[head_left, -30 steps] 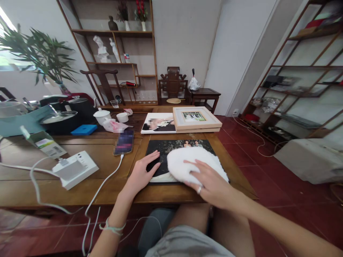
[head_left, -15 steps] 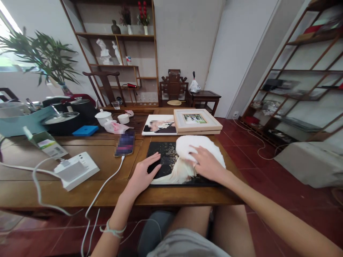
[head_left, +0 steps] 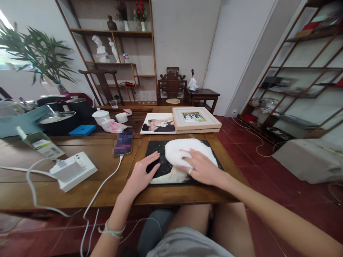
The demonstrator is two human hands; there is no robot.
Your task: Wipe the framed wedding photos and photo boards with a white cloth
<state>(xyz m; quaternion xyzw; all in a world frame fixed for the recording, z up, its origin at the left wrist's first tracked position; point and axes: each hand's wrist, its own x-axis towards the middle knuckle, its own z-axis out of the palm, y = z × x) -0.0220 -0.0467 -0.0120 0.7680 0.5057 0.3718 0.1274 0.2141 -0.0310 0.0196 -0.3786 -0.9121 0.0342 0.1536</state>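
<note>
A dark panel (head_left: 162,174) lies flat at the table's front edge. On its lower part shows a pale cream shape like a draped gown, with light specks on the black surface. My left hand (head_left: 142,171) rests on the panel's left edge, fingers stretched and thumb apart, holding nothing. A thick white fluffy cloth (head_left: 174,150) covers much of the panel's upper right. My right hand (head_left: 200,167), wearing a ring, presses down on this cloth and grips its near side; the fingertips partly sink into the pile.
Behind the panel lie a photo print (head_left: 158,123) and a pale wooden picture frame (head_left: 197,119). To the left are a phone (head_left: 123,143) on a charging cable, a white power strip (head_left: 77,171), a blue box (head_left: 82,130) and a white lidded pot (head_left: 101,117).
My right hand has slid the white cloth to the left across the panel, covering much of the speckled area. My left hand stays in place on the panel; the view has shifted slightly.
</note>
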